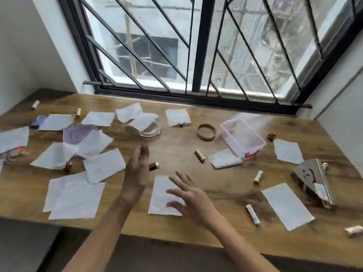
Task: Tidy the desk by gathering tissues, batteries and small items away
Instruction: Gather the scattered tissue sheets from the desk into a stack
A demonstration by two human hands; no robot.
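Lying scattered across the desk (176,150) were many white tissues (104,165), mostly flat and thickest on the left, where several overlapped. The right hand (188,199) was held with its fingers spread over a tissue (160,193) at the near edge. Whether the paper was touched could not be told through the blur. The left hand (137,167) was raised just beside that sheet, fingers relaxed and slightly bent, with nothing held. A small black item (153,166) was seen on the wood just right of that hand.

Batteries (258,177) were spread about: one (199,156) lay near the middle, others lay on the right and at the far left. A clear box (255,149) with a red latch was set right of centre. A folded tissue (224,159) lay against its near corner and a ring (205,132) just to its left. A metal holder (312,179) was seen near the right edge. A glass dish (151,130) beyond the left hand was partly covered by a sheet.
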